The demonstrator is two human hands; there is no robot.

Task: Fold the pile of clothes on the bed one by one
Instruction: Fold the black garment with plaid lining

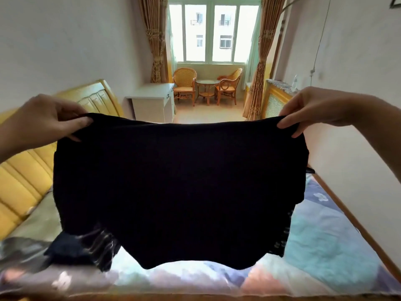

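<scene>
A black garment (180, 185) hangs spread out in the air above the bed (325, 253). My left hand (45, 120) pinches its top left corner and my right hand (312, 109) pinches its top right corner, so the top edge is stretched between them. Its lower edge hangs just above the patterned bedcover. Behind and below it, at the left, lies a dark pile of clothes (86, 248) with a striped piece showing; most of the pile is hidden by the held garment.
A yellow padded headboard (21, 177) runs along the left. A white desk (152, 101) stands beyond the bed. Two wicker chairs (184, 83) and a small round table (206, 88) stand by the window. A wall lies close on the right.
</scene>
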